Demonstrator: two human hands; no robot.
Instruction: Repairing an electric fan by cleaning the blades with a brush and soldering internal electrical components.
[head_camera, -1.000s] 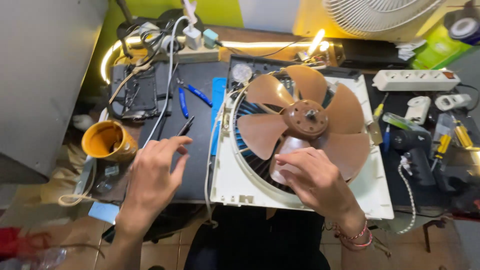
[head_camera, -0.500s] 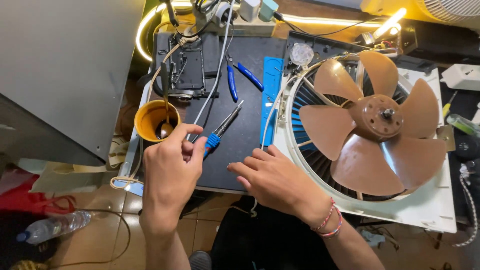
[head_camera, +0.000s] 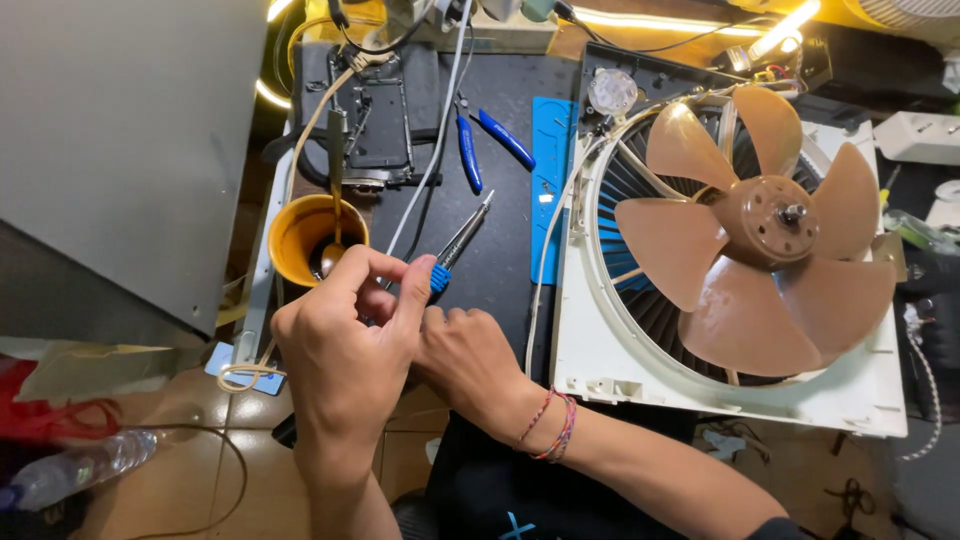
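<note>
While the left hand (head_camera: 345, 335) curls around the blue-handled screwdriver (head_camera: 455, 245) at centre-left and the right hand (head_camera: 465, 355), fingers bent beneath it, shows no clear hold, the brown fan blade (head_camera: 755, 255) at right sits mounted on its white housing (head_camera: 600, 350), untouched.

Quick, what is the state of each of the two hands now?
Left hand: closed on the blue-handled screwdriver.
Right hand: partly behind the left hand; cannot be told whether it holds anything.
</note>
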